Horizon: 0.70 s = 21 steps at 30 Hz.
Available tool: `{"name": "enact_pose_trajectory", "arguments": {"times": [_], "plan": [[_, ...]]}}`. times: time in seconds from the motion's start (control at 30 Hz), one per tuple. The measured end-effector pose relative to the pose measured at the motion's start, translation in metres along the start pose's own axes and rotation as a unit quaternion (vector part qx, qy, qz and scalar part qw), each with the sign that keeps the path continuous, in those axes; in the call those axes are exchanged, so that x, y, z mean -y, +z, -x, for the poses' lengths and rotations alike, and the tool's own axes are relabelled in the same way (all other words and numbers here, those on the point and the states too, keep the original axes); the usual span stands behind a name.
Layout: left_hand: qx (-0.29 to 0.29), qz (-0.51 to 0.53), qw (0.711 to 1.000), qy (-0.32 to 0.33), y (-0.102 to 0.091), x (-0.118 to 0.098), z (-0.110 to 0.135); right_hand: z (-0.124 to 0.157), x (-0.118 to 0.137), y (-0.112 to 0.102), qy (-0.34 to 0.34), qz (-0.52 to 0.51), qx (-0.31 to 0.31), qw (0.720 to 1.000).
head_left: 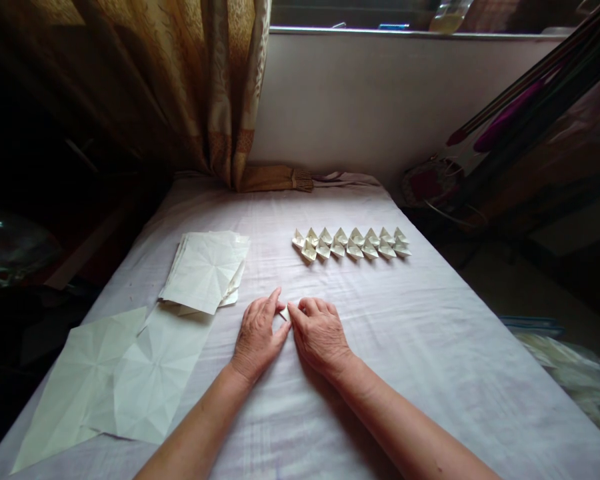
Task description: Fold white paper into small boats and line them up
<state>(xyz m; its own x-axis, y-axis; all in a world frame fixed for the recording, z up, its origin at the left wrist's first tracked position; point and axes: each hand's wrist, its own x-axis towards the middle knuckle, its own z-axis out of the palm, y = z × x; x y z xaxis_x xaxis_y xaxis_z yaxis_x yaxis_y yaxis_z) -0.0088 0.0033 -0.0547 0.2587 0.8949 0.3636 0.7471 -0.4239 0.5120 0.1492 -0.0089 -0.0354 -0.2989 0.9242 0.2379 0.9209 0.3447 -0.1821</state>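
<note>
My left hand [257, 333] and my right hand [318, 331] rest side by side on the white cloth [430, 347], fingertips meeting over a small folded paper piece [284, 313]. Both hands pinch and press that piece, which is mostly hidden under the fingers. Beyond them, several small folded paper shapes [351, 243] lie in two neat rows. A stack of creased white paper squares [206, 270] sits to the left of my left hand.
Two large creased paper sheets [115, 380] lie flat at the front left. A patterned curtain [190, 87] hangs at the back over the wall. Plastic-wrapped items [575, 373] lie off the right edge. Dark clutter fills the left side.
</note>
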Motion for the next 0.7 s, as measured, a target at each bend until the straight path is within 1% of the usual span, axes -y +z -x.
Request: {"name": "enact_pose_trajectory", "arguments": {"times": [0.17,0.47,0.7], "plan": [[0.007,0.005,1.0,-0.006,0.0,0.0,0.0,-0.002,-0.001,0.001,0.005,0.002,0.008,1.0],[0.011,0.006,1.0,-0.004,-0.001,0.0,0.0,0.027,-0.003,-0.002,-0.028,-0.037,-0.009,0.999],[0.017,0.01,1.0,-0.009,-0.001,-0.001,0.0,0.025,-0.005,-0.004,-0.038,-0.016,-0.013,0.999]]}}
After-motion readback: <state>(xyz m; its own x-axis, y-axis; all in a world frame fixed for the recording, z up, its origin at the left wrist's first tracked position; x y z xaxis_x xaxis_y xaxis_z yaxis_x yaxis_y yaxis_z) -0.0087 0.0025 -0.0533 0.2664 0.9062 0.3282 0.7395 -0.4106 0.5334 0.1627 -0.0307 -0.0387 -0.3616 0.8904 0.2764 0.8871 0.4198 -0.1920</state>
